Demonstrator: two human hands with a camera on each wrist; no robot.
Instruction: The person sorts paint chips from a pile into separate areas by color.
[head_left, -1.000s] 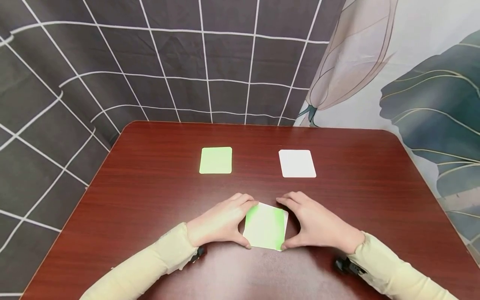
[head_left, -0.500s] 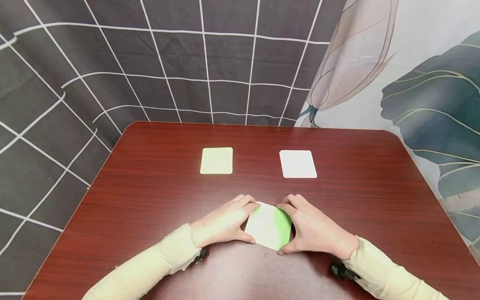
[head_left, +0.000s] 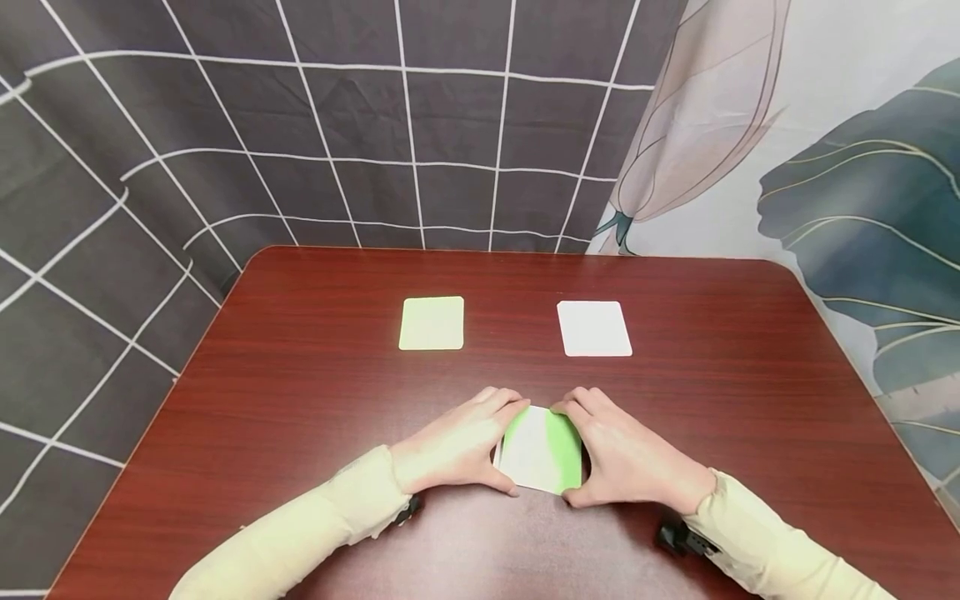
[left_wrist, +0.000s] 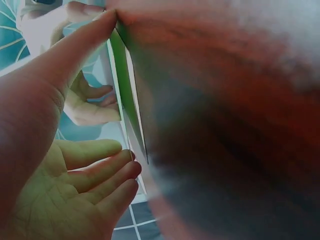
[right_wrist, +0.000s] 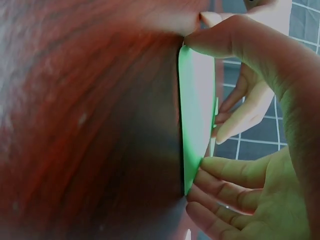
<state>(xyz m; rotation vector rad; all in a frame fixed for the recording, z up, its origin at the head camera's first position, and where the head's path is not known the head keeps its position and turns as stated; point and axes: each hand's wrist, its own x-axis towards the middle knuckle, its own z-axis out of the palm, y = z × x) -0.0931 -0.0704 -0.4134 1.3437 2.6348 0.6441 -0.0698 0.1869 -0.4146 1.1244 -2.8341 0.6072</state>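
Note:
In the head view a green square card (head_left: 566,450) lies low over the near middle of the table, its centre washed out by glare. A white strip (head_left: 497,454), like the edge of a second card under it, shows along its left side. My left hand (head_left: 461,446) holds the left side, thumb at the near corner and fingertips at the far one. My right hand (head_left: 630,454) spans the right side the same way, thumb (right_wrist: 210,40) and fingertips on two corners in the right wrist view. The left wrist view shows the cards (left_wrist: 127,82) edge-on, slightly apart.
Farther back on the reddish-brown table (head_left: 337,375) lie a light green square card (head_left: 432,323) and, to its right, a white square card (head_left: 595,328). A dark gridded curtain (head_left: 450,108) hangs behind the table's far edge, with a leaf-patterned cloth (head_left: 847,192) at the right.
My left hand has moved slightly right. My right hand has come in against the right corners. The green card has turned a little, and the white edge now shows at its left instead of its right.

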